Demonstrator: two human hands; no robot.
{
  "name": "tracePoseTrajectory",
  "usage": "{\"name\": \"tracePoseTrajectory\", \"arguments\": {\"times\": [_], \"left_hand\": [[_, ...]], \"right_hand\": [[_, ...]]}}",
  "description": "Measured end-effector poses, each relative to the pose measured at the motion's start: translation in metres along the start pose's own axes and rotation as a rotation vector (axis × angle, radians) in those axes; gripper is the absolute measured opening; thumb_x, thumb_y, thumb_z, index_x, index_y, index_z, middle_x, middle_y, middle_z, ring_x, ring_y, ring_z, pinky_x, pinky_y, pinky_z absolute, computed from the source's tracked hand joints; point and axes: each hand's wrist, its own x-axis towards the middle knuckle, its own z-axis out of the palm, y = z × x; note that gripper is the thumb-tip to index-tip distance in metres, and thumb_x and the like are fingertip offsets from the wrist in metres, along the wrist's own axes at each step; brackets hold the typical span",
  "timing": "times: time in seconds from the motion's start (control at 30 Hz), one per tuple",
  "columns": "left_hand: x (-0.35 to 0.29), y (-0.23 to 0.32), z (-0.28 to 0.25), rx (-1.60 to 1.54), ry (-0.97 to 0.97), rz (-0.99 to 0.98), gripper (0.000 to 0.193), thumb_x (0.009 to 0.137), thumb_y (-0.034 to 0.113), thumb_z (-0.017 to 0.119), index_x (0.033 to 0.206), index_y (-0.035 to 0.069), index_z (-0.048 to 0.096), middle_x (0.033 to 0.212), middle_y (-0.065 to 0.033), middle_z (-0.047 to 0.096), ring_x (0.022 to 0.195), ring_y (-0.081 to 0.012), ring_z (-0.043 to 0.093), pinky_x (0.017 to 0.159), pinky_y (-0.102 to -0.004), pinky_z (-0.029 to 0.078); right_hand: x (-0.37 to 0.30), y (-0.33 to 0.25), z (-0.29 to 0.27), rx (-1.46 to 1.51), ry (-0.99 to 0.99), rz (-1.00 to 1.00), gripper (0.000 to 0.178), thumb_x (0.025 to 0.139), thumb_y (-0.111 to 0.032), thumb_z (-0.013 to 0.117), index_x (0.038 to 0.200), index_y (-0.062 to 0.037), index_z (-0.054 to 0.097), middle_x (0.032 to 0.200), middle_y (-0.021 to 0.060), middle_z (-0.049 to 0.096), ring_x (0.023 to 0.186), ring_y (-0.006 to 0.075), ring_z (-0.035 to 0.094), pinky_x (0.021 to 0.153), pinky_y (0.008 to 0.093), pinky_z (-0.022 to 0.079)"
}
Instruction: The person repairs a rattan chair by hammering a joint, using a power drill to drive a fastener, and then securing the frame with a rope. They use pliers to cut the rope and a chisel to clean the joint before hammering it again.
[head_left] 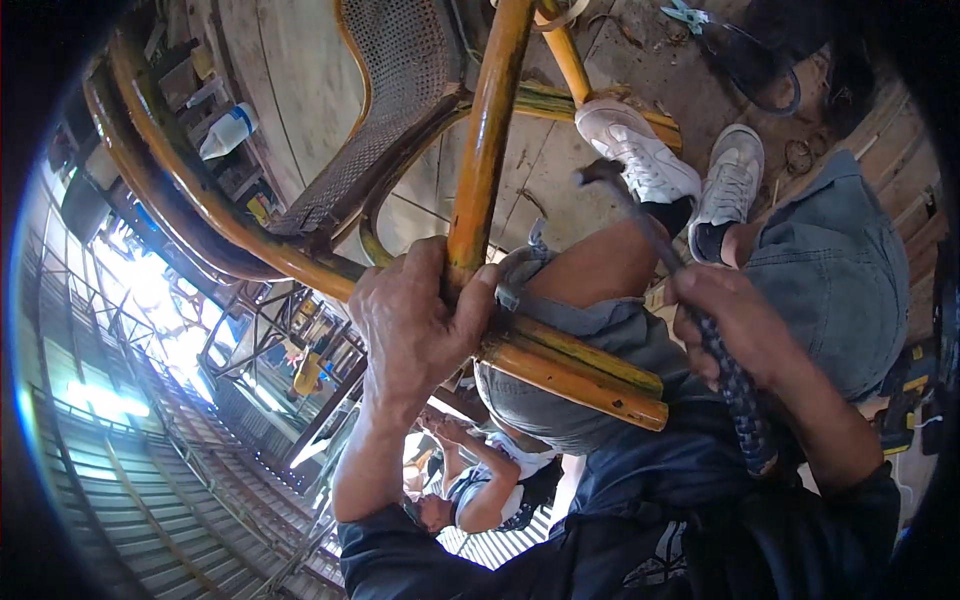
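A chair frame (490,140) of glossy yellow-brown poles, with a woven cane panel (405,90), lies tilted before me. My left hand (415,310) is closed around the joint where an upright pole meets the curved armrest (270,250). From that joint a short double pole end (580,375) points toward my lap. In my right hand (730,325) is a dark hammer (655,235), gripped by its textured black handle. Its small head is raised near my shoe, apart from the chair.
My white shoes (650,150) rest on the wooden floor (420,215). Pliers (685,15) lie at the far right, and a white bottle (228,130) at the left. Another person (485,490) sits nearby at lower centre. Yellow-and-black tools (905,395) stand at the right edge.
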Motion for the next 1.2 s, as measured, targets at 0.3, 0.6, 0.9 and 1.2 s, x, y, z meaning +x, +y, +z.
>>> {"name": "tracePoseTrajectory", "arguments": {"times": [0.3, 0.6, 0.9, 1.2], "left_hand": [[0.0, -0.006, 0.003, 0.012, 0.028, 0.035, 0.03, 0.073, 0.031, 0.07, 0.077, 0.004, 0.057, 0.05, -0.0101, 0.049, 0.048, -0.0298, 0.053, 0.05, -0.04, 0.038], [-0.001, -0.008, 0.004, -0.015, 0.025, 0.034, 0.03, 0.072, 0.031, 0.07, 0.079, 0.005, 0.058, 0.052, -0.0102, 0.049, 0.049, -0.0302, 0.052, 0.051, -0.0388, 0.038], [0.002, -0.005, 0.002, 0.032, 0.01, 0.042, 0.031, 0.072, 0.031, 0.07, 0.084, 0.004, 0.059, 0.055, -0.0104, 0.052, 0.051, -0.0305, 0.054, 0.053, -0.039, 0.038], [0.004, -0.007, 0.003, 0.025, 0.023, 0.061, 0.032, 0.072, 0.032, 0.07, 0.083, 0.004, 0.059, 0.053, -0.0105, 0.051, 0.051, -0.0303, 0.054, 0.053, -0.039, 0.039]], "right_hand": [[0.013, 0.004, -0.011, -0.109, 0.211, -0.017, 0.029, 0.097, -0.032, 0.043, 0.09, -0.0045, 0.049, 0.059, 0.0022, 0.049, 0.037, 0.012, 0.047, 0.035, 0.0262, 0.038], [0.008, 0.005, -0.012, -0.021, -0.057, 0.04, 0.031, 0.095, -0.033, 0.048, 0.088, -0.0035, 0.05, 0.061, 0.0009, 0.05, 0.042, 0.0101, 0.05, 0.038, 0.0244, 0.04], [0.006, 0.002, -0.011, -0.047, -0.118, 0.073, 0.032, 0.096, -0.033, 0.045, 0.086, -0.0024, 0.05, 0.059, 0.0034, 0.05, 0.04, 0.0121, 0.05, 0.038, 0.025, 0.04], [0.002, 0.001, -0.004, -0.153, -0.489, 0.122, 0.032, 0.095, -0.033, 0.046, 0.087, -0.0031, 0.051, 0.057, 0.0024, 0.05, 0.039, 0.0111, 0.048, 0.038, 0.0246, 0.039]]}}
